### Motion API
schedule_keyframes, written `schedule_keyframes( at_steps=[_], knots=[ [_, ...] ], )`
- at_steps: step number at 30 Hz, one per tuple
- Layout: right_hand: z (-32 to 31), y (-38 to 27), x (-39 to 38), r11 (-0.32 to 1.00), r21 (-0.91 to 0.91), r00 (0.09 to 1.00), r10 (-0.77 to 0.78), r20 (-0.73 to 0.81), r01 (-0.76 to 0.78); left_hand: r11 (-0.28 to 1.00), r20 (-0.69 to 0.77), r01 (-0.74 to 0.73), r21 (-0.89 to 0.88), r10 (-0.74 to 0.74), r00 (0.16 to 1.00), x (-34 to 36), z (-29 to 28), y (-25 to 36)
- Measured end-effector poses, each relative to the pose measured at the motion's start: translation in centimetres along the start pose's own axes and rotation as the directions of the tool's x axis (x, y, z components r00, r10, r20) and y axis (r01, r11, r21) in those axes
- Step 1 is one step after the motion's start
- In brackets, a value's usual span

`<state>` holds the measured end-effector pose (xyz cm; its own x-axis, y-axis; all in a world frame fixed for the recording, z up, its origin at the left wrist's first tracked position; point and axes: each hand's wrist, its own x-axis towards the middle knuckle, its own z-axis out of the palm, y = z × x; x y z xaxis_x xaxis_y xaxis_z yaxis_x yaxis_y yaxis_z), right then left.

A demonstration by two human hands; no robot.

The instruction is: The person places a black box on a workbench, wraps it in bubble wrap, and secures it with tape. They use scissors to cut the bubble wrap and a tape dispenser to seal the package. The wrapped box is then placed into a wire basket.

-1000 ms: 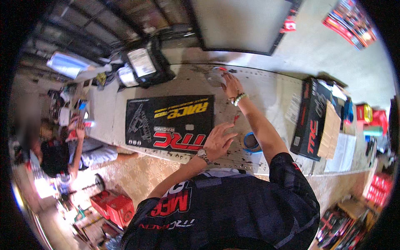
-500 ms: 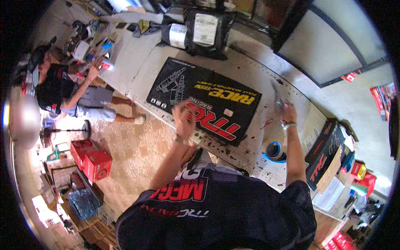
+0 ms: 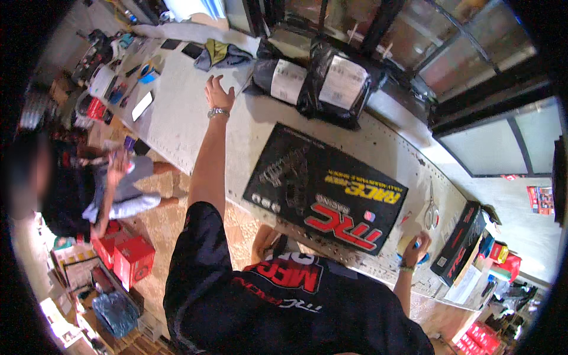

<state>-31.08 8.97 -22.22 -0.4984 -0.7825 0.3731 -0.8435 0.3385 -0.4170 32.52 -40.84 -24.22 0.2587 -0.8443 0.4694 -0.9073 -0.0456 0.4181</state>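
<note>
1. The black box (image 3: 325,192) lies flat just right of the frame's centre, its broad printed face up, likely for steadiness on the bench (image 3: 177,80).
2. Upper left of centre, the left hand (image 3: 220,96) is empty, fingers spread, near the crumpled cloth (image 3: 219,54).
3. At lower right, the right hand (image 3: 415,251) curls over the tape roll (image 3: 404,244); whether it grips, I cannot tell.
4. Scissors (image 3: 432,214) lie above that hand, presumably for easy reach.
5. Black parcels (image 3: 342,83) sit at upper centre, seemingly set back to leave the box room.
</note>
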Motion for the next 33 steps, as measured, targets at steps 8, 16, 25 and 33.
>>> schedule_keyframes(
  at_steps=[8, 16, 25, 33],
  knots=[
    [-3.4, -9.1, -12.8, 0.985, -0.111, 0.990, 0.138, 0.030, -0.134, 0.971, 0.201, 0.162, 0.176, -0.196, 0.960, 14.9, 10.4, -4.3],
    [-5.0, -9.6, -19.3, 0.951, -0.139, 0.945, 0.294, 0.143, -0.275, 0.869, 0.364, 0.281, 0.407, -0.437, 0.823, 16.8, 13.3, -6.5],
    [-2.2, -11.1, -15.3, 0.942, -0.005, 0.924, 0.330, 0.192, -0.335, 0.886, 0.113, 0.281, -0.370, -0.258, 0.960, 6.3, 0.8, -6.5],
    [-0.7, -6.6, -20.7, 0.892, 0.176, 0.902, 0.382, 0.202, -0.417, 0.771, 0.273, 0.151, -0.618, 0.030, 0.962, -13.9, -11.3, 8.0]
  ],
)
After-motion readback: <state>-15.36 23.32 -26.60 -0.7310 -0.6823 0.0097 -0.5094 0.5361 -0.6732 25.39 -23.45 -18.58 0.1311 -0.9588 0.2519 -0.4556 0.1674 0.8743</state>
